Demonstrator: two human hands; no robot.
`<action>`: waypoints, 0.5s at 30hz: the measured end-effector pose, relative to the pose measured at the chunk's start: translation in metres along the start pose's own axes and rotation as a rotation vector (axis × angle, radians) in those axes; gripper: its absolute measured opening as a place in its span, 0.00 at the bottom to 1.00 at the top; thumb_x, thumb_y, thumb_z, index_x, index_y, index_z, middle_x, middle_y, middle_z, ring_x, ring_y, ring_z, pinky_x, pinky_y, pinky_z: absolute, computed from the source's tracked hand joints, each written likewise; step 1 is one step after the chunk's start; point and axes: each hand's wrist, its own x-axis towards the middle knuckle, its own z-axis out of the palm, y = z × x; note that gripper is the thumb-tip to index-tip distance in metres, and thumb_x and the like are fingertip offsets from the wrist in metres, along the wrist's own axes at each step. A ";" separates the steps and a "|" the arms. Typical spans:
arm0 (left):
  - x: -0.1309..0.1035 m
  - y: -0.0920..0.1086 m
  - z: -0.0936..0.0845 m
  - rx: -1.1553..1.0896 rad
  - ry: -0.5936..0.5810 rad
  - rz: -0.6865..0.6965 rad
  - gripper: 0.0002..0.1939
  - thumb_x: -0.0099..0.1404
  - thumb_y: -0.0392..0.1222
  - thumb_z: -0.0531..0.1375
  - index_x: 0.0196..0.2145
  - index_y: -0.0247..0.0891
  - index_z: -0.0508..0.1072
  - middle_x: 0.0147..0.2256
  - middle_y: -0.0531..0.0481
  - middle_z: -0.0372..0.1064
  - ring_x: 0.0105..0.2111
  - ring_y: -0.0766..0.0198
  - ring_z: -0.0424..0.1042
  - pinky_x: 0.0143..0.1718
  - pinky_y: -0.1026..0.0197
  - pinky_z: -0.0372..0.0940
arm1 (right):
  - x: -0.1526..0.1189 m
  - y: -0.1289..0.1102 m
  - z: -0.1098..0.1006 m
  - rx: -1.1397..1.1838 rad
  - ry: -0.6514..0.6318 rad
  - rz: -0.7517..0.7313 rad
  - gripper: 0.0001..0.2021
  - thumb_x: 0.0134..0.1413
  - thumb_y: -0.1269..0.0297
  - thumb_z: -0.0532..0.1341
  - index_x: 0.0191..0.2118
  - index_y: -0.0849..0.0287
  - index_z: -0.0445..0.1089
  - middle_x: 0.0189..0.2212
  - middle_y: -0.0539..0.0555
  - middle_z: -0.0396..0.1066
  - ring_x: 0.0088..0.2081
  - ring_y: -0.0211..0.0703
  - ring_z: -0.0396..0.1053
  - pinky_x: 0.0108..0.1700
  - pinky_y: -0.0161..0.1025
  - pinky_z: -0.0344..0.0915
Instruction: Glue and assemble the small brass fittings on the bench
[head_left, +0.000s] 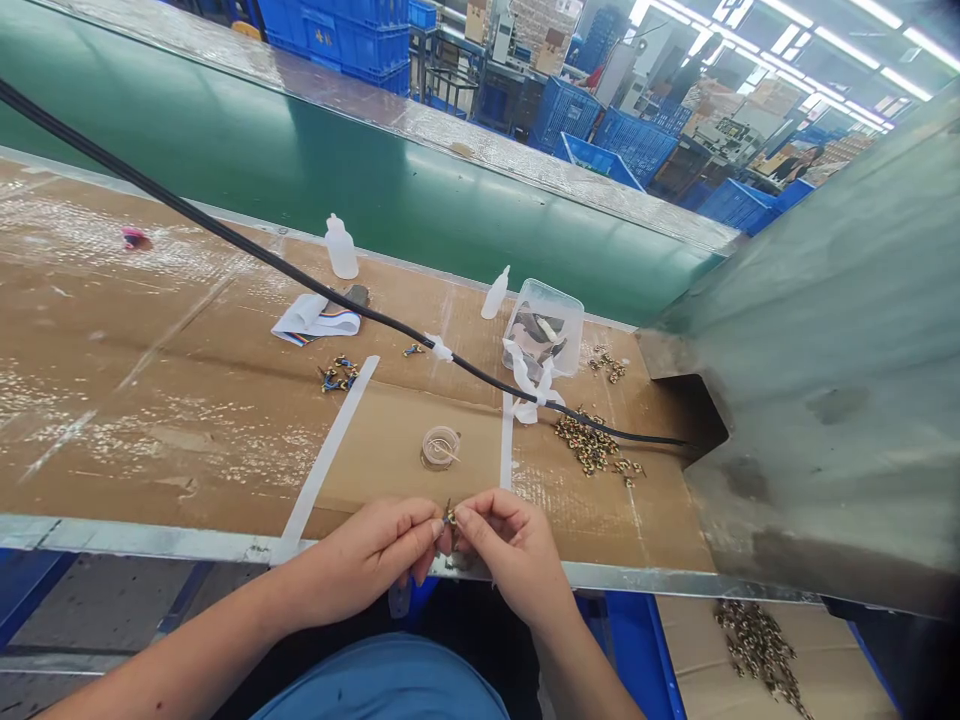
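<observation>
My left hand [386, 545] and my right hand [514, 540] meet at the table's near edge, their fingertips pinched on one small part with brass and blue bits [450, 516]. Fingers cover most of it, so its exact kind is hard to make out. Just beyond my hands, a small round clear dish [440, 446] stands on a taped cardboard sheet [390, 430], with a thin stick in it. Off to the right lies a heap of small brass and dark parts [589, 443]. A smaller group of parts with blue bits [339, 374] lies to the left.
A black cable [247, 245] crosses above the table. Two white bottles, one squat [341, 248] and one slim [496, 293], stand at the back beside a clear plastic box [551, 320]. A metal wall [825, 400] bounds the right; a green conveyor belt [360, 180] runs behind.
</observation>
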 end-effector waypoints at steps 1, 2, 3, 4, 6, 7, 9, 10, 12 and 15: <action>0.000 0.001 0.000 -0.005 0.001 -0.002 0.17 0.71 0.45 0.45 0.28 0.38 0.64 0.24 0.55 0.63 0.23 0.67 0.66 0.27 0.66 0.62 | 0.000 0.000 0.000 -0.008 0.003 -0.002 0.13 0.52 0.56 0.65 0.27 0.61 0.70 0.19 0.47 0.70 0.23 0.32 0.66 0.30 0.28 0.67; 0.000 0.001 0.000 -0.006 0.002 -0.003 0.17 0.71 0.45 0.45 0.28 0.38 0.64 0.24 0.55 0.63 0.23 0.67 0.66 0.27 0.66 0.62 | 0.000 0.000 0.000 -0.016 0.006 -0.005 0.13 0.52 0.55 0.65 0.27 0.61 0.70 0.20 0.48 0.70 0.23 0.32 0.66 0.30 0.28 0.67; 0.000 0.002 -0.001 -0.006 0.004 -0.004 0.17 0.71 0.45 0.45 0.28 0.37 0.65 0.24 0.55 0.63 0.23 0.67 0.66 0.27 0.66 0.62 | 0.000 0.000 -0.001 -0.023 0.010 -0.009 0.13 0.52 0.55 0.65 0.27 0.61 0.70 0.20 0.48 0.70 0.24 0.32 0.67 0.30 0.28 0.67; 0.000 0.002 -0.001 -0.003 0.006 -0.005 0.17 0.71 0.45 0.45 0.28 0.37 0.65 0.24 0.55 0.64 0.23 0.67 0.66 0.27 0.66 0.61 | 0.000 0.000 -0.001 -0.029 0.015 -0.011 0.13 0.52 0.55 0.65 0.28 0.61 0.70 0.20 0.48 0.70 0.24 0.32 0.67 0.30 0.28 0.66; 0.000 0.003 -0.001 0.005 0.005 -0.005 0.17 0.71 0.45 0.45 0.30 0.37 0.66 0.24 0.55 0.64 0.24 0.67 0.66 0.28 0.66 0.62 | 0.001 0.001 -0.001 -0.039 0.019 -0.015 0.13 0.52 0.55 0.65 0.29 0.61 0.71 0.21 0.48 0.70 0.25 0.33 0.67 0.30 0.28 0.66; -0.001 0.003 -0.001 0.009 0.004 -0.005 0.17 0.71 0.45 0.45 0.30 0.37 0.67 0.24 0.55 0.64 0.24 0.67 0.66 0.28 0.66 0.62 | 0.001 0.002 -0.001 -0.044 0.021 -0.013 0.13 0.52 0.55 0.65 0.29 0.62 0.71 0.21 0.49 0.71 0.25 0.33 0.67 0.30 0.29 0.65; -0.001 0.003 -0.001 0.021 0.005 -0.004 0.16 0.71 0.44 0.45 0.31 0.37 0.67 0.24 0.55 0.64 0.24 0.67 0.66 0.28 0.66 0.62 | 0.001 0.002 -0.002 -0.055 0.022 -0.005 0.13 0.52 0.55 0.65 0.29 0.62 0.71 0.22 0.49 0.71 0.25 0.34 0.67 0.29 0.29 0.64; -0.001 0.003 -0.001 0.024 0.007 -0.003 0.16 0.71 0.44 0.45 0.31 0.37 0.68 0.24 0.55 0.64 0.24 0.67 0.65 0.28 0.66 0.62 | 0.001 0.002 -0.002 -0.059 0.022 0.000 0.14 0.52 0.55 0.65 0.29 0.62 0.71 0.22 0.50 0.71 0.25 0.34 0.67 0.29 0.30 0.64; -0.001 0.002 -0.001 0.033 0.014 0.002 0.16 0.70 0.44 0.45 0.31 0.37 0.68 0.24 0.55 0.64 0.24 0.66 0.65 0.28 0.66 0.62 | 0.001 0.002 -0.002 -0.062 0.021 0.008 0.13 0.52 0.55 0.65 0.29 0.62 0.71 0.22 0.50 0.72 0.25 0.34 0.67 0.29 0.30 0.63; -0.001 0.001 0.000 0.057 0.034 0.016 0.17 0.71 0.44 0.45 0.30 0.37 0.67 0.24 0.55 0.64 0.24 0.66 0.65 0.28 0.66 0.61 | 0.000 0.001 -0.002 -0.045 0.012 0.005 0.13 0.52 0.55 0.65 0.30 0.61 0.72 0.22 0.50 0.72 0.25 0.34 0.67 0.30 0.30 0.64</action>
